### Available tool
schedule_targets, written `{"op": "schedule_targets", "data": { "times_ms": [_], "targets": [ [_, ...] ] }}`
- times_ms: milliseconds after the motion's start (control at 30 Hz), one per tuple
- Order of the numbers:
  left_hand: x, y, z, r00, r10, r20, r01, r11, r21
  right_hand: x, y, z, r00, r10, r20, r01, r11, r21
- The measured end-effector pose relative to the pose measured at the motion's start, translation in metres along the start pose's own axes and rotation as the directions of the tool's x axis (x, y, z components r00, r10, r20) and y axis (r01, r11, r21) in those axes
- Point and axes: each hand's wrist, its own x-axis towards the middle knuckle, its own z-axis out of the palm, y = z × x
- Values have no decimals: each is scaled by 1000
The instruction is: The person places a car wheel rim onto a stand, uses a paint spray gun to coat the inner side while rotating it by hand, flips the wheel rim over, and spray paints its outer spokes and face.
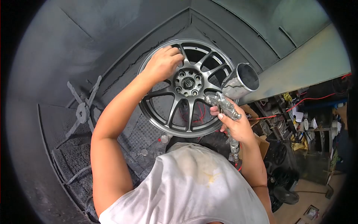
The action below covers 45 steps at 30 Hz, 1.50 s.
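Observation:
A grey multi-spoke car wheel (172, 112) faces up in front of me. Over its upper left part is my left hand (164, 61), with fingers bent and held together. The fingertips are beside a spoke; what they pinch, if anything, is hidden. My right hand (238, 123) grips a spray gun (223, 106) at the wheel's lower right. A metal paint cup (238, 81) rises from the gun, its open mouth tilted to the right. Below the hand, the gun's lower end joins a red hose (238, 167).
Dark panels (112, 41) enclose the wheel at the back and left. A grey metal cross-shaped stand (84, 112) leans at left above a rough dark mat (72, 160). Cluttered shelves (298, 127) stand at right. A small clear cup (164, 138) sits below the wheel.

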Motion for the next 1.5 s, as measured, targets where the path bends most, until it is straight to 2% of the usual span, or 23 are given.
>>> {"op": "schedule_targets", "data": {
  "times_ms": [33, 100, 167, 233, 300, 333, 367, 433, 467, 567, 633, 700, 767, 800, 867, 1033, 1233, 1267, 1300, 1367, 1433, 1467, 1500],
  "targets": [
    [-7, 6, 0, 1000, 0, 1, 0, 1000, -1, -1, -1, 1, 1000, 1, -1, -1, 1000, 0],
    [-24, 20, -2, 991, 6, 135, 24, 976, -218, -2, -7, 3, 996, -9, 83, 10, 1000, -17],
    [-39, 50, -4, 956, -58, 289, 192, 868, -458, -7, -22, 12, 985, 34, 170, -36, 999, 4],
    [-49, 63, -8, 888, -90, 450, 354, 759, -547, -12, -42, 26, 977, 58, 205, -65, 998, 24],
    [-59, 61, -16, 875, -195, 443, 447, 675, -587, -11, -57, 37, 951, 68, 300, -63, 998, -24],
    [-63, 56, -21, 879, -262, 399, 458, 696, -553, -10, -63, 41, 967, 24, 253, -5, 997, -75],
    [-66, 55, -26, 789, -400, 466, 605, 635, -480, -4, -65, 39, 982, -57, 179, 75, 992, -99],
    [-75, 59, -36, 829, -445, 338, 558, 646, -521, 9, -67, 28, 983, -182, 23, 184, 968, -169],
    [-77, 71, -47, 781, -470, 411, 623, 621, -475, 14, -72, 16, 980, -192, -48, 176, 957, -230],
    [-101, 128, -66, 776, -353, 523, 627, 525, -576, 10, -70, -32, 947, -214, -238, 101, 906, -412],
    [-126, 176, -52, 840, -223, 495, 539, 441, -718, -2, -49, -65, 907, -333, -257, 178, 857, -484],
    [-135, 228, -45, 824, -99, 557, 566, 178, -805, -33, -41, -73, 912, -235, -336, 79, 905, -418],
    [-148, 267, -17, 915, 112, 389, 374, 131, -918, -59, -20, -90, 948, -143, -286, 12, 909, -416],
    [-149, 279, -7, 916, 96, 389, 375, 138, -917, -74, -15, -85, 954, -112, -278, -3, 925, -381],
    [-155, 307, 10, 886, 295, 357, 319, 170, -932, -109, 1, -87, 982, -20, -188, -42, 946, -322],
    [-186, 374, 57, 811, 258, 526, 534, 44, -844, -189, 37, -94, 994, -20, 107, 24, 999, -29],
    [-238, 476, 80, 470, 25, 883, 845, -304, -441, -261, 86, -118, 958, 69, 277, -86, 995, 49],
    [-252, 491, 84, 393, -102, 914, 876, -260, -406, -271, 89, -121, 956, 76, 282, -96, 994, 56],
    [-248, 498, 72, 390, -110, 914, 875, -264, -405, -277, 89, -124, 954, 67, 292, -71, 998, 0],
    [-237, 495, 49, 119, -177, 977, 989, 103, -102, -286, 91, -131, 948, 49, 314, -29, 997, -68],
    [-259, 481, 51, 372, -295, 880, 834, 523, -177, -292, 94, -141, 976, 29, 214, 12, 982, -189],
    [-260, 475, 48, 419, -408, 811, 830, 535, -160, -295, 93, -147, 984, 51, 168, -8, 969, -247],
    [-254, 467, 44, 459, -508, 729, 825, 547, -139, -293, 101, -155, 990, -85, 113, 119, 934, -337]
  ]
}}
